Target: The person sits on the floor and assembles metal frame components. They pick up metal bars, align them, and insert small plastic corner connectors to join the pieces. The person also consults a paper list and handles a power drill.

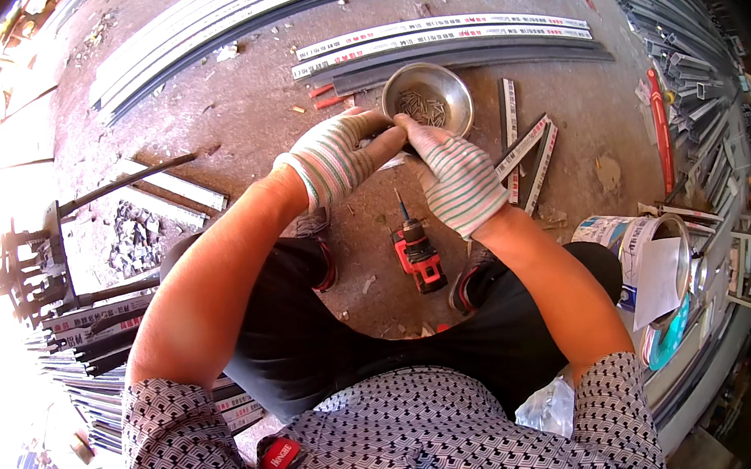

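Observation:
Both my hands wear pale striped gloves with bare fingertips and meet just in front of a metal bowl (464, 118) of screws (424, 110). The fingers of my left hand (336, 157) are bent toward the right hand, thumb side hidden. The thumb and fingers of my right hand (462, 178) are drawn together at the same spot, touching the left fingertips. Whatever is pinched between them is too small or hidden to name. Below the hands, a red and black cordless drill (419, 257) lies on the floor between my feet, its bit toward the bowl.
Long wrapped metal profiles (457, 51) lie beyond the bowl, more farther back. Short profile pieces (529, 157) rest right of my right hand. A clamp-like black tool (45, 263) stands left, near a scrap pile (133, 236). A bucket (673, 247) stands by my right knee.

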Tool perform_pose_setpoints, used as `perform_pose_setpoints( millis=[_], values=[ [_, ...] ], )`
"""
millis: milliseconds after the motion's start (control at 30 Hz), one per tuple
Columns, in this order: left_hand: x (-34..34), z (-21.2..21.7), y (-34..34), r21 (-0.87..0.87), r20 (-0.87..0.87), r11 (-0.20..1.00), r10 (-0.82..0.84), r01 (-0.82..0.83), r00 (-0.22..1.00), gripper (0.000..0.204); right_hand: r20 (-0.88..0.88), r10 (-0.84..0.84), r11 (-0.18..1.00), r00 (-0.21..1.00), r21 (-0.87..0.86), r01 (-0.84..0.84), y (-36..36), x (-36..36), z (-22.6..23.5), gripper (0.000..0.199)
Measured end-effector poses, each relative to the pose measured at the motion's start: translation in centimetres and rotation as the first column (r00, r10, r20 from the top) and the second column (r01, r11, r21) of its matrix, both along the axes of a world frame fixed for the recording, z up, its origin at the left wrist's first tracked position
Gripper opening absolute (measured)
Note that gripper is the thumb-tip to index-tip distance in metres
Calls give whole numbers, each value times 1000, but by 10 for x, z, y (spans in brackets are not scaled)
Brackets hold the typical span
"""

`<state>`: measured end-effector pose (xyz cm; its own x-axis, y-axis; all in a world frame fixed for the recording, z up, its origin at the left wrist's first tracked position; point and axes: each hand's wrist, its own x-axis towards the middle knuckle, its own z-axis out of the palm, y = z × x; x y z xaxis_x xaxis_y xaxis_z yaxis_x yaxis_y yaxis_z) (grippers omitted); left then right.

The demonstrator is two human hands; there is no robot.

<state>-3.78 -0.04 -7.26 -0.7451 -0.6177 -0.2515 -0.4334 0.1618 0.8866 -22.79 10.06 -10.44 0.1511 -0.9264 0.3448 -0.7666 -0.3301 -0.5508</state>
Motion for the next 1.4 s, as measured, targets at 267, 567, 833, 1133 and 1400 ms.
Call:
perform_pose_setpoints(
  millis=[267,567,833,1133,1400],
  values=[
    [20,-38,-10,171,154,984,28,-55,988,40,-120,69,983,990,175,-47,-13,19,-35,50],
    [33,-42,-15,245,123,963,85,-113,989,46,12,80,986,997,144,-81,-23,24,-44,53],
    [43,-40,-19,202,155,973,82,-112,985,45,212,6,975,977,216,-52,-22,25,-27,51],
    [39,-44,-18,168,161,982,63,-91,985,41,450,-250,841,857,539,-38,-26,21,-45,43],
    [37,-53,-16,224,119,968,92,-116,989,41,616,-393,697,683,684,-216,-29,26,-40,39]
  ],
)
